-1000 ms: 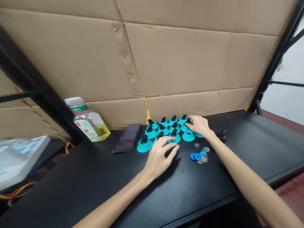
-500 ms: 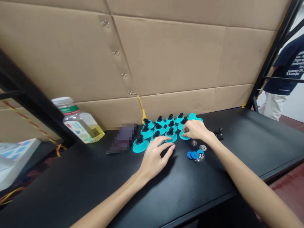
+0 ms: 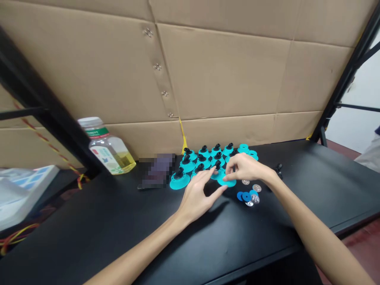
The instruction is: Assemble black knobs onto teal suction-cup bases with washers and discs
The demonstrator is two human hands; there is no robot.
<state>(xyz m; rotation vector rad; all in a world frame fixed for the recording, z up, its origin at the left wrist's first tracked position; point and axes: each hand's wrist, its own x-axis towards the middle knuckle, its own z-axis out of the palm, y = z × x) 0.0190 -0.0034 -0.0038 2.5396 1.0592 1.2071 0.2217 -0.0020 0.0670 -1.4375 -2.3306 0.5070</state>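
My right hand point(image 3: 245, 167) is closed, its fingertips pinching a teal suction cup point(image 3: 228, 183) raised slightly above the table. Close to its left side is my left hand point(image 3: 199, 194), with thumb and fingers spread and nothing in them. Behind both hands, other teal suction cups with black elbow fittings point(image 3: 179, 180) stand in rows, partly covered by my fingers. Teal cups without visible fittings point(image 3: 243, 148) sit at the back right. In front of my right hand lie blue discs point(image 3: 246, 196) and clear or shiny perforated discs point(image 3: 257, 188).
Black fittings point(image 3: 278, 170) lie right of my right wrist. A phone-like dark item point(image 3: 157, 170), blurred, and a bottle of yellow liquid point(image 3: 114, 154) are at the left on the black table point(image 3: 124, 225). A cardboard wall point(image 3: 231, 71) closes the back.
My right hand has lifted a teal suction cup from the row and brought it left, towards my left hand. My left hand stays spread. The camera view has shifted slightly.
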